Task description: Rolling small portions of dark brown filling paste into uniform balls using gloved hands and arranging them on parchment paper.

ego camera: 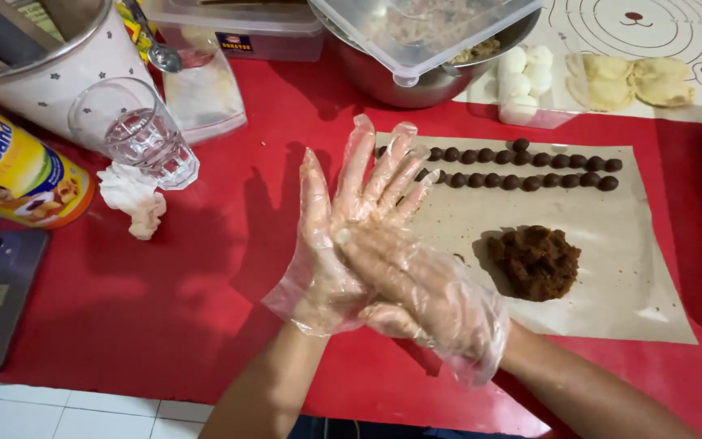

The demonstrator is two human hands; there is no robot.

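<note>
Head view: my left hand (343, 219) and right hand (416, 280) are pressed flat palm to palm, fingers straight, whatever's between them hidden. Light pressure seems best. Brown filling lump (536, 262) sits right, balls (522, 169) lined up beyond on paper (627, 276).

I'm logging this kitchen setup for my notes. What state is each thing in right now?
left hand: gloved, open, palm up
right hand: gloved, pressed flat across the left palm
brown paste mound: unshaped heap on paper
dark balls: rolled, lined in two rows
drinking glass: upright, nearly empty
metal bowl: partly covered by a clear plastic lid
white dough balls: clustered beside bowl
</note>
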